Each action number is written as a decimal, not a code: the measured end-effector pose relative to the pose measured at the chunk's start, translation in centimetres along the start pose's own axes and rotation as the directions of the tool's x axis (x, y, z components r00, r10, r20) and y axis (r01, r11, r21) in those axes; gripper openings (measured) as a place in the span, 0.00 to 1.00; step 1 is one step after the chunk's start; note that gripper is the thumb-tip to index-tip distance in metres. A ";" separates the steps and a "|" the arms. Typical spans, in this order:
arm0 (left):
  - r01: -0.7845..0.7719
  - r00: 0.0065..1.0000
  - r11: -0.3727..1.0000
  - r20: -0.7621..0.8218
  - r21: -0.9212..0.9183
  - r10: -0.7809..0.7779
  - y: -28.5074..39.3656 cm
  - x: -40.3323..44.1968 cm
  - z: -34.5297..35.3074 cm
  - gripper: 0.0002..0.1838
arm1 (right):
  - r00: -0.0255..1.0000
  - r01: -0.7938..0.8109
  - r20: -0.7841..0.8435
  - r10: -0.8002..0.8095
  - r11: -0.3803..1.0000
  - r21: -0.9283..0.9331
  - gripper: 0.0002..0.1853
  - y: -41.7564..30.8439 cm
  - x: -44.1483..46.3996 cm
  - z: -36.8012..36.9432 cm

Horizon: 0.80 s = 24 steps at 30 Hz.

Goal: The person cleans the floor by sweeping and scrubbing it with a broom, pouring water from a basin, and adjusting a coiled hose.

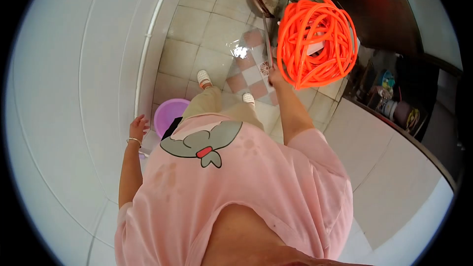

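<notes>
One spread left hand [140,128], right hand [276,76] gripping long-handled tool [267,37], cartoon-print pink shirt [261,182]

The orange hose [298,42] looks like smooth, glossy plastic, the long handle [267,39] smooth. The pink shirt [266,182] is matt cloth, the purple basin [169,111] smooth plastic, the 2 shoes [204,77] matt, the floor tiles [185,55] shiny.

Moderately bright wide-angle view; a white patch of glare marks the tiled floor [217,27], while the open cabinet [419,81] at right lies in deep shadow. Barrel distortion bows the pale wall [59,103], black vignetting rounds the corners, and the orange tubing [303,32] appears strongly saturated
</notes>
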<state>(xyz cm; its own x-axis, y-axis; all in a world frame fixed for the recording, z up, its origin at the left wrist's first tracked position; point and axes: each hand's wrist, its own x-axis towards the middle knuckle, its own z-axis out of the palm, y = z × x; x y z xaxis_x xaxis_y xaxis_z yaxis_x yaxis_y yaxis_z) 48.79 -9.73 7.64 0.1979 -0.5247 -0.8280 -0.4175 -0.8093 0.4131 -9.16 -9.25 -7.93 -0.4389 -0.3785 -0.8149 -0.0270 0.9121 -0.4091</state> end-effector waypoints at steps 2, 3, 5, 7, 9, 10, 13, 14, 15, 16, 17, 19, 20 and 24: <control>0.031 0.999 0.999 0.024 -0.009 -0.030 1.5 1.5 -1.0 0.20 | 0.995 0.096 -0.003 -0.097 0.984 -0.149 0.19 2.6 -6.9 0.7; 0.045 0.998 0.999 0.033 -0.017 -0.045 2.1 2.1 -1.4 0.20 | 0.946 0.311 -0.078 -0.316 0.948 -0.069 0.20 9.9 -5.4 2.6; 0.085 0.994 0.996 0.072 0.038 -0.087 1.8 3.8 -2.0 0.20 | 1.000 -0.022 0.004 0.023 0.990 -0.143 0.20 12.1 -11.8 3.2; 0.114 0.987 0.989 0.101 0.094 -0.123 1.5 5.1 -2.0 0.20 | 0.783 0.461 -0.181 -0.595 0.751 -0.473 0.20 24.6 -9.5 6.4; 0.131 0.981 0.983 0.126 0.125 -0.147 1.2 5.9 -2.0 0.21 | 0.866 0.379 -0.149 -0.477 0.822 -0.426 0.20 24.0 -9.8 6.8; 0.139 0.977 0.981 0.142 0.137 -0.158 1.3 6.3 -1.8 0.21 | 0.898 0.341 -0.128 -0.421 0.850 -0.403 0.20 22.4 -9.9 6.7; 0.137 0.968 0.973 0.182 0.186 -0.172 3.0 7.1 -1.0 0.21 | 0.982 -0.174 0.083 0.169 0.983 0.057 0.22 13.1 -7.3 5.3; 0.136 0.968 0.971 0.182 0.195 -0.172 4.2 7.0 -0.5 0.21 | 0.991 -0.123 0.040 0.126 0.990 -0.062 0.21 11.6 -4.6 4.6; 0.136 0.968 0.970 0.180 0.203 -0.173 5.4 7.0 -0.3 0.21 | 0.997 -0.075 0.004 0.077 0.980 -0.184 0.20 10.1 -1.7 3.9; 0.124 0.972 0.971 0.171 0.204 -0.160 6.3 7.0 -0.3 0.21 | 0.998 0.050 -0.019 -0.052 0.991 -0.122 0.20 6.0 -0.1 2.7; 0.111 0.976 0.973 0.162 0.200 -0.145 7.6 7.1 -0.1 0.21 | 0.849 0.359 -0.226 -0.477 0.836 -0.416 0.19 9.6 8.1 3.7; 0.067 0.987 0.981 0.132 0.181 -0.091 9.9 6.8 0.8 0.21 | 0.979 0.139 -0.125 -0.161 0.975 -0.172 0.19 1.2 13.2 2.0; 0.037 0.992 0.983 0.114 0.177 -0.058 11.4 6.2 1.0 0.21 | 0.994 -0.016 -0.108 0.022 0.998 0.053 0.19 -4.6 12.1 1.3; 0.017 0.993 0.986 0.115 0.167 -0.037 16.1 4.2 2.1 0.21 | 0.990 0.097 -0.114 -0.085 0.989 0.111 0.20 -6.3 12.7 0.6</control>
<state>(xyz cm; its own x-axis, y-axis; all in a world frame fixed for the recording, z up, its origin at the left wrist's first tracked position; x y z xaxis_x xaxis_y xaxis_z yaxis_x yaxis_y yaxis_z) 41.06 -24.40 9.96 0.1098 -0.4608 -0.8807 -0.5566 -0.7626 0.3296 -13.99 -19.89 -15.98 -0.5345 -0.4339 -0.7253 0.0306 0.8476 -0.5297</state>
